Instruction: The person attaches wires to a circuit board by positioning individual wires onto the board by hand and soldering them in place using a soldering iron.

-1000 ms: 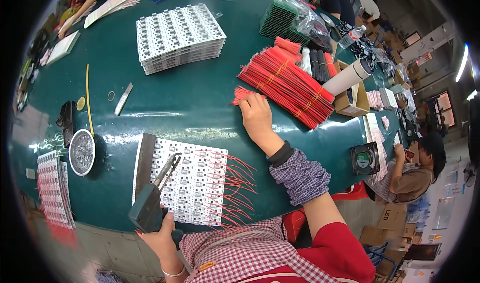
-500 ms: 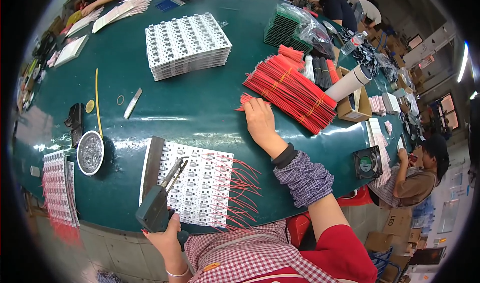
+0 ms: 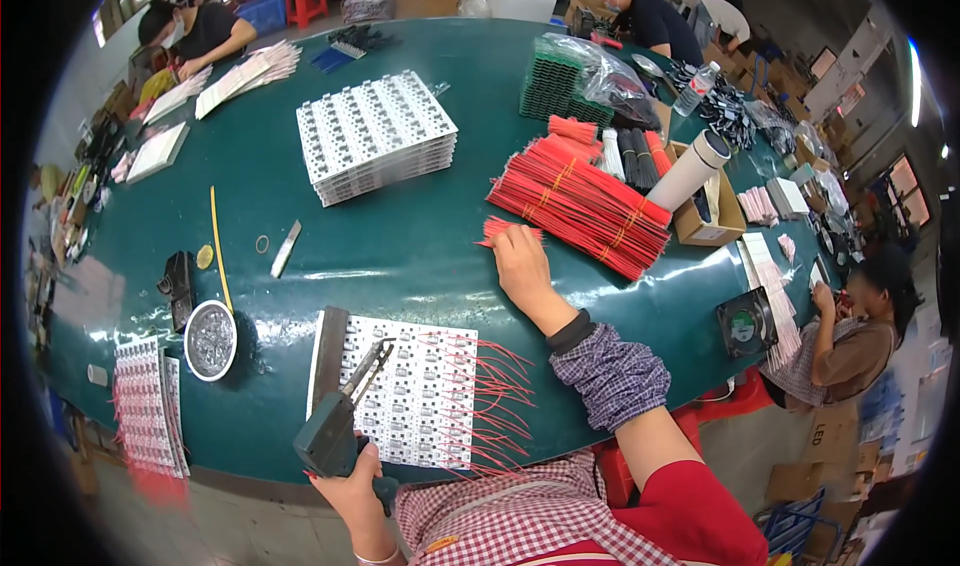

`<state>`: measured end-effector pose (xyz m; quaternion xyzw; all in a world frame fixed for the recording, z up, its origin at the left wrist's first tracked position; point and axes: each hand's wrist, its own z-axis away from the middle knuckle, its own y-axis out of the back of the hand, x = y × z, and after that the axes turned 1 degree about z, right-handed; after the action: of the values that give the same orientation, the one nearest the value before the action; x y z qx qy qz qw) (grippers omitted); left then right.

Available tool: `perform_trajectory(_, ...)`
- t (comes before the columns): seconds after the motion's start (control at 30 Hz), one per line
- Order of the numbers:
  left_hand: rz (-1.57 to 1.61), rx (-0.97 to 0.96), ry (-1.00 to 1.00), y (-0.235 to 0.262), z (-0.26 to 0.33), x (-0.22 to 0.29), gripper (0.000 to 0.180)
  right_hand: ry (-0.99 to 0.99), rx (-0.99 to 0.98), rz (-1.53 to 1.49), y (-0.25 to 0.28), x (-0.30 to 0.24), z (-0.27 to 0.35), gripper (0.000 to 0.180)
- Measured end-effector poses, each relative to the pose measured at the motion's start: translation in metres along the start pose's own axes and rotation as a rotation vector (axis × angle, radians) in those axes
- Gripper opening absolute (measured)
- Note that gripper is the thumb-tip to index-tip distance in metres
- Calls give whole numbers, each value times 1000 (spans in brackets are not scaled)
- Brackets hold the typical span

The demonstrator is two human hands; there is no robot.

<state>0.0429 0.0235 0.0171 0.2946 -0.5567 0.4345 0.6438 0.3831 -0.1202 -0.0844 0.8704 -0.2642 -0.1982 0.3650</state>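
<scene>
My left hand (image 3: 352,494) is closed round the grip of a dark pistol-shaped soldering gun (image 3: 328,436). Its slim metal tip rests over a white circuit board panel (image 3: 408,406) near the table's front edge. Thin red wires (image 3: 500,396) stick out from the panel's right side, and a dark flat bar (image 3: 327,361) lies along its left side. Farther right, my right hand (image 3: 522,271) has its fingers closed on a small bunch of short red wires (image 3: 500,230). A large banded bundle of red wires (image 3: 580,206) lies just beyond that hand.
A stack of panels (image 3: 375,136) stands at the back. On the left are a bowl of small clear pieces (image 3: 211,338), a knife (image 3: 286,249), a yellow strip (image 3: 220,251) and wired panels (image 3: 150,406). A flask (image 3: 690,176), box (image 3: 710,226) and small fan (image 3: 745,324) stand right. Co-workers sit around.
The whole view has shifted, so the table's things sit lower in it. Both hands keep their places: left on the soldering gun, right at the small bunch of red wires.
</scene>
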Motion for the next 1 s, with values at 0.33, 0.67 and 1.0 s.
perform_trajectory(0.33, 43, -55, -20, 4, 21, 0, 44, -14, 41, 5, -5, -1, 2, 13)
perform_trajectory(0.67, 159, 29, -81, 7, 27, -6, 42, -12, 94, 17, -6, 4, 4, 10)
perform_trajectory(1.0, 155, 12, 15, 3, -10, -9, 35, -33, 39, 61, 1, -7, 1, 8)
